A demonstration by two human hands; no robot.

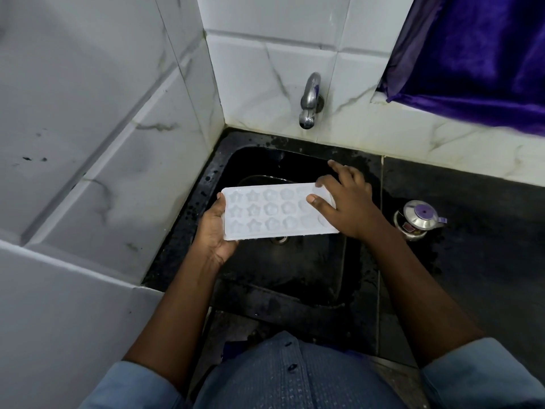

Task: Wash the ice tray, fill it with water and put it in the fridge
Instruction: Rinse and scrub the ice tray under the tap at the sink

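Observation:
A white ice tray (271,212) with star and flower shaped cells is held level over the black sink (295,273). My left hand (213,231) grips its left end from below, thumb on the edge. My right hand (343,202) rests on the tray's right end, thumb and fingers spread across the last cells, index finger pointing up and away. The steel tap (309,103) sticks out of the tiled wall above the sink, and no water is visible running from it.
White marble-look tiles (118,143) wall the sink on the left and back. A dark wet counter (472,231) lies to the right with a small steel lidded pot (418,219) on it. A purple curtain (477,54) hangs at the upper right.

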